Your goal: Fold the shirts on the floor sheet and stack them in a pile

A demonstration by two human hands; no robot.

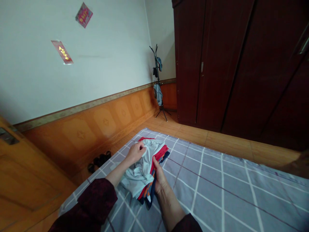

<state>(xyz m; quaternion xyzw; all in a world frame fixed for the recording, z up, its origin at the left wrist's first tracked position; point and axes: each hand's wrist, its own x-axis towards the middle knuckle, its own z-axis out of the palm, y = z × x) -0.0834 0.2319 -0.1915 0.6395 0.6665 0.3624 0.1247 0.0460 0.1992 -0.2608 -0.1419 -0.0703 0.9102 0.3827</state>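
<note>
A pale blue garment (137,174) lies bunched on top of a stack of clothes (151,180), pinched near its upper fold by the left hand (135,153); the right hand (160,177) is clamped on the stack's edge, the hands apart but close. A red garment (158,155) and a navy striped garment (149,193) lie beneath, their folds hard to make out, all on a grey checked mat (212,180).
</note>
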